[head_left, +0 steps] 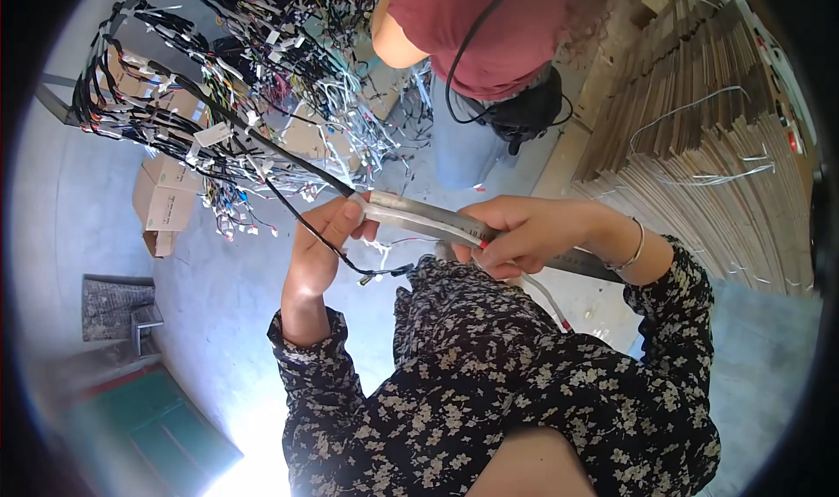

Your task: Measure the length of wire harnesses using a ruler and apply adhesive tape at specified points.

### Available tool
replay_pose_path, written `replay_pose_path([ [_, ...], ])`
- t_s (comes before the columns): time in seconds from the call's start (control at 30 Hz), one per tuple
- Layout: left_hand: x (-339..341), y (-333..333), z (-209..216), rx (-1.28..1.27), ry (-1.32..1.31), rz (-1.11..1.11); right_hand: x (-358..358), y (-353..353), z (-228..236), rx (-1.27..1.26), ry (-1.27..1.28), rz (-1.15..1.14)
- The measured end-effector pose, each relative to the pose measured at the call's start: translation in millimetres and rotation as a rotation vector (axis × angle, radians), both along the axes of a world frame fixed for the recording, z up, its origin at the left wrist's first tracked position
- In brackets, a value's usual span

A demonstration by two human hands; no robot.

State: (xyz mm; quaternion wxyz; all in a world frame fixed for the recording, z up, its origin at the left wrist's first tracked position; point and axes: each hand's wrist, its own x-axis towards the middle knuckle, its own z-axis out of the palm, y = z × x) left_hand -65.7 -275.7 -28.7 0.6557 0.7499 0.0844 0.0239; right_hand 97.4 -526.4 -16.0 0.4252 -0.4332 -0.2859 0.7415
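In front of my body, a long grey metal ruler (419, 214) lies crosswise between my two hands, looking bowed. My left hand (330, 226) is closed, pinching a black wire harness (288, 154) at the ruler's left end. A pale grey cable (411, 221) runs from that pinch along the ruler. My right hand (533, 233) is closed around the ruler and the cable, with a small red spot near its thumb. The cable's tail (547, 298) hangs below that hand and ends in a red tip. A thin black branch (301, 219) dangles past my left wrist.
Bundles of wire harnesses (236, 69) hang from a rack (58, 104) at the far left. Cardboard boxes (166, 195) stand beneath them. Another person (481, 38) in a red top is ahead. Stacked flattened cardboard (699, 156) fills the right side. A small stool (145, 322) sits at left.
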Motion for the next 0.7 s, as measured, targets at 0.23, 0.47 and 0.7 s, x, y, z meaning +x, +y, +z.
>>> replay_pose_path([
  [0.23, -1, -17, -15, -0.063, 0.050, 0.300, -6, 1, 16, -0.051, -0.079, -0.026],
  [0.47, 1, -32, -9, -0.372, 0.047, 0.260, -17, -3, 0, -0.037, -0.087, -0.016],
  [0.7, 8, -33, 6, -0.340, 0.087, 0.329, -17, -8, 3, 0.047, -0.076, 0.013],
])
